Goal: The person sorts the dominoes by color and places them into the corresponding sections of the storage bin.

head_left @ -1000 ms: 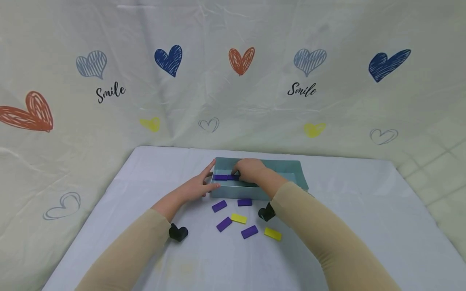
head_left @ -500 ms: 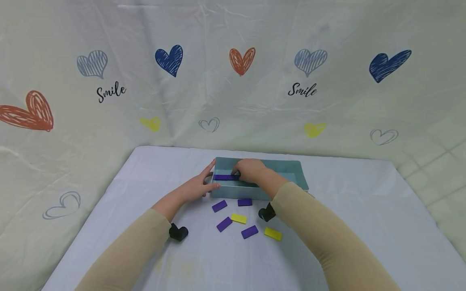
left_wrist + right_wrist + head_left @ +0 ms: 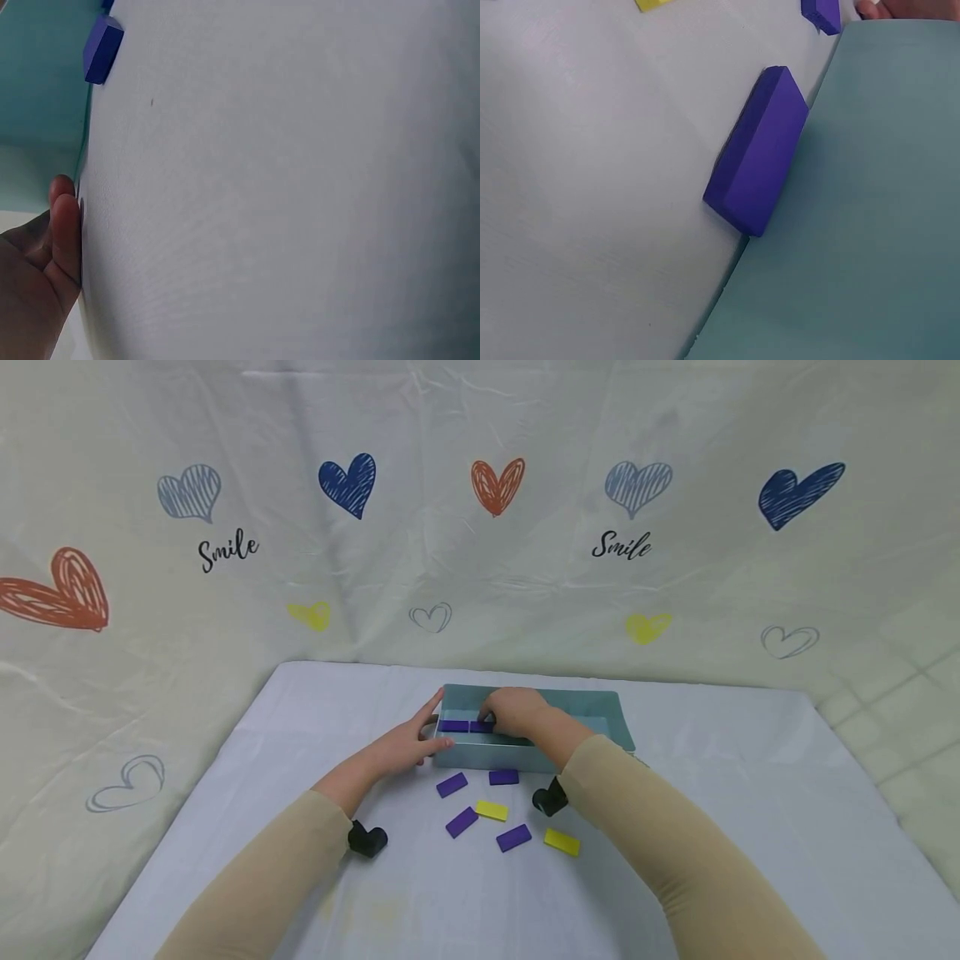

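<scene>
In the head view a pale teal box (image 3: 525,756) stands near the back of the table. Inside it, two purple blocks (image 3: 453,726) lie end to end along the left part, a thin gap between them. My right hand (image 3: 517,710) reaches into the box with curled fingers and pinches the right-hand purple block (image 3: 481,727); its fingertips are partly hidden. Against the box's left end rests my left hand (image 3: 401,747), thumb at the front wall, index finger stretched toward the back corner. The right wrist view shows a purple block (image 3: 761,154) just outside the box wall.
In front of the box lie several loose purple blocks (image 3: 513,837) and two yellow blocks (image 3: 492,811) (image 3: 562,842). Black wrist devices (image 3: 367,840) sit at both sleeves. A cloth with printed hearts hangs behind the white table (image 3: 720,777).
The gap between the two blocks in the box closed half a second ago and shows again now, slightly wider than at first. Both hands stay almost in place.
</scene>
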The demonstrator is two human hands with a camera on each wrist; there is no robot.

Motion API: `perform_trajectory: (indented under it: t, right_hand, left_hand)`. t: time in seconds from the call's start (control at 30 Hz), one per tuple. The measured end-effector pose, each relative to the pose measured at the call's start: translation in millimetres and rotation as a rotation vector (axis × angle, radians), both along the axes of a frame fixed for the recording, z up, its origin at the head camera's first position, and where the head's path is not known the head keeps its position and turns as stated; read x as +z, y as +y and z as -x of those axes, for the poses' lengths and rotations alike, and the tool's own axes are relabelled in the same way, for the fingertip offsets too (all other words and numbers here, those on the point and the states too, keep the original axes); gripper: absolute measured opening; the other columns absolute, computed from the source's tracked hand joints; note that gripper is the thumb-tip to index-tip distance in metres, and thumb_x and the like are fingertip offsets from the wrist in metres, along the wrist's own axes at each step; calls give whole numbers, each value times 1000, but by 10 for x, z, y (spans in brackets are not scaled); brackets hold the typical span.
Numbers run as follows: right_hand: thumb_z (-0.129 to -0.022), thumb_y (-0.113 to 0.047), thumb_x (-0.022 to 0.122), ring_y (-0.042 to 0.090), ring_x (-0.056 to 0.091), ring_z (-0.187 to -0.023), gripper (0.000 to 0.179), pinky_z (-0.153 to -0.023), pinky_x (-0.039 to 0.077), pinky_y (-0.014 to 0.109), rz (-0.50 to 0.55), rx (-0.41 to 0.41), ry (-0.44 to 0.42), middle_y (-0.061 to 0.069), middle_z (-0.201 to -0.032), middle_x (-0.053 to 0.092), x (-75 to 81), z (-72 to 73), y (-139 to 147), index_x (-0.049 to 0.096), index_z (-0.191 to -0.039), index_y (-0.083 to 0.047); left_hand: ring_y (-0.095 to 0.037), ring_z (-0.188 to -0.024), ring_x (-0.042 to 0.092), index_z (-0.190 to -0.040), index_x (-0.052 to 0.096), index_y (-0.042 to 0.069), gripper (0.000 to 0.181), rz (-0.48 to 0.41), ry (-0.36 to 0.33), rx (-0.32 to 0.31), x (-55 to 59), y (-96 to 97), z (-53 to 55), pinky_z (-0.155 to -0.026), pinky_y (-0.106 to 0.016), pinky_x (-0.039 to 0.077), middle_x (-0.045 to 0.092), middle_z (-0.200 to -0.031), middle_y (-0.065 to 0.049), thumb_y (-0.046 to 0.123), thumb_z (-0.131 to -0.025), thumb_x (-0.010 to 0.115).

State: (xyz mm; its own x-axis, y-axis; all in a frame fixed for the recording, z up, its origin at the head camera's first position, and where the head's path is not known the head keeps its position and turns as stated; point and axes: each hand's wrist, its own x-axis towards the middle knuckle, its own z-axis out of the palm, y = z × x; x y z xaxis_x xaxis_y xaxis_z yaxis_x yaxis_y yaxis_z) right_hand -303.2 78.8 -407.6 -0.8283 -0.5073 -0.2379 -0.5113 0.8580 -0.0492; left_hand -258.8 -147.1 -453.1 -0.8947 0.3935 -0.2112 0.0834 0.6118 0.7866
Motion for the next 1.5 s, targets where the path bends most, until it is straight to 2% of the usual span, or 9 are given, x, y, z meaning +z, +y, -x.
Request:
perform_trajectory:
  t: [0.33,0.63,1.0,1.1,1.23,1.4,1.5]
  right_hand:
    - [-94,-15,68,17,62,-112,30,-99,48,38,-7,-4,0,-2,-121,69,-29,7,-8,73,-122,-23]
    - [-94,-17,70,18,61,-115,33,-101,47,39,7,14,-11,-1,-124,68,6,-24,4,70,-126,-23]
    - [-93,-19,70,17,59,-104,34,-94,49,38,125,8,-47,1,-116,67,100,-41,59,69,-127,-22]
    - [-93,-22,71,17,60,-104,34,-92,50,37,155,19,-35,1,-116,67,151,-72,94,69,-128,-21]
    - [-93,-24,71,18,60,-107,35,-91,50,37,192,20,-27,0,-118,67,227,-139,159,69,-128,-22]
    - [-93,-23,71,20,61,-108,33,-91,50,38,255,16,-24,1,-119,67,349,-283,274,70,-126,-21]
    - [-93,-20,72,18,62,-103,34,-88,51,37,312,13,-22,2,-120,68,403,-375,375,70,-126,-19]
  left_hand:
    - [-24,-96,63,-152,-6,56,93,-1,2,-4,-13,-10,6,-86,-42,51,27,-161,-9,66,-88,61]
    - [-25,-97,62,-152,-6,56,93,-3,2,-3,-6,5,-7,-83,-40,51,27,-161,-10,65,-88,61]
    - [-27,-103,60,-153,-6,54,91,-2,-7,12,48,21,-49,-86,-41,51,25,-162,-10,58,-92,61]
    - [-28,-108,59,-154,-5,53,89,-8,-8,13,48,23,-55,-86,-42,52,25,-162,-11,52,-95,61]
    - [-28,-106,60,-154,-5,52,88,-5,-12,10,43,20,-49,-86,-41,51,25,-162,-12,49,-96,61]
    - [-27,-100,61,-155,-6,50,88,5,-12,2,67,25,-62,-85,-42,51,23,-162,-14,49,-96,60]
    - [-28,-103,61,-155,-5,50,88,2,-12,6,76,33,-70,-87,-43,51,23,-162,-14,49,-96,60]
